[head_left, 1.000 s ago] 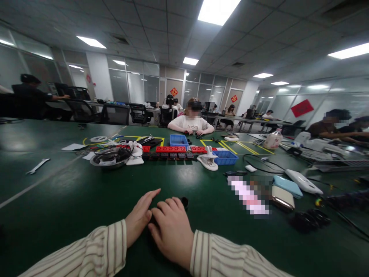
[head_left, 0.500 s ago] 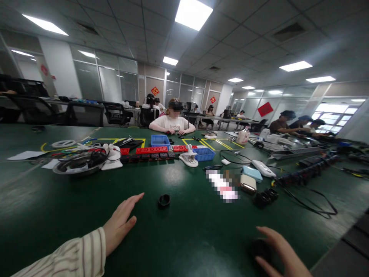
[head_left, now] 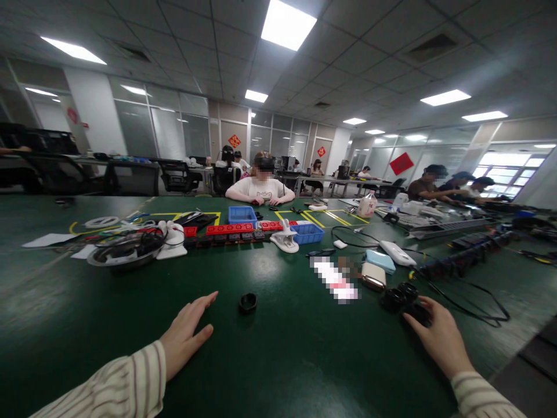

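Observation:
My left hand (head_left: 188,335) rests low over the green table (head_left: 278,360), open, with the thumb apart from the fingers and nothing in its grasp. Just right of its fingertips stands a small black ring-shaped part (head_left: 248,303), apart from the hand. On the right side, my right hand (head_left: 441,334) has thumb and fingers around a dark, rounded black part (head_left: 420,314), partly hidden by the fingers. Directly beside it sit black ring-shaped parts (head_left: 394,299), close to or touching the held one.
A cream case (head_left: 373,276), a light blue case (head_left: 380,261) and black cables (head_left: 474,296) lie near my right hand. Farther off are blue bins (head_left: 308,233), red blocks (head_left: 230,228) and a metal bowl (head_left: 111,259). A person (head_left: 261,184) sits opposite.
My right hand has moved forward with the black part, from near the table's front to beside the other black ring-shaped parts. The left hand has stayed nearly in place.

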Motion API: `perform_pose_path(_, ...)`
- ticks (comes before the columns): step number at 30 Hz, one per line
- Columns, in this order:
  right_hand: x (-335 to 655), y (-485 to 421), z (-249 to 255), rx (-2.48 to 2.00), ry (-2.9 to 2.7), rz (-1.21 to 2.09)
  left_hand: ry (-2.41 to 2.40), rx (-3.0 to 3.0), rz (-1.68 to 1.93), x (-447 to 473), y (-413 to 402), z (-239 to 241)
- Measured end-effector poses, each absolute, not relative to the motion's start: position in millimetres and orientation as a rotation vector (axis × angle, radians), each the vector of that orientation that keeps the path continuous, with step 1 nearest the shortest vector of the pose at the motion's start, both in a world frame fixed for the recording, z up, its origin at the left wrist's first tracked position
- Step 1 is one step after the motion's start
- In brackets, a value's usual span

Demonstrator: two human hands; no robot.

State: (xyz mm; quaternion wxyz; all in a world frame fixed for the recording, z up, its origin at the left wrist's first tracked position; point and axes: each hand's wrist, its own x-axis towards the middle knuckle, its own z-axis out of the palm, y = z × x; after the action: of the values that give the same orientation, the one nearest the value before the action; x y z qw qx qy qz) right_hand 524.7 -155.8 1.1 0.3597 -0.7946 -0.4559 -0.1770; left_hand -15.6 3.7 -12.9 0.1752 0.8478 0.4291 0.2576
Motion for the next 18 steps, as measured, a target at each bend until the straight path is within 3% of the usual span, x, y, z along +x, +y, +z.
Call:
perform_pose_path(8, 458.5, -161.9, 31.8, -1.865, -1.203, -0.576, 1.231, 2.476, 0.661, -16.6, 2.2, -12.8)
perform_pose_path(13, 322.4, -118.3, 66.0, -1.539, -2.009, -0.032, 1.267, 2.546, 0.543, -13.3, 1.6, -6.6)
perform_pose_path(18, 221.0, -51.3, 49.9, -1.463, -2.189, 0.023, 1.271, 2.663, 0.335, -4.8, -4.2, 1.0)
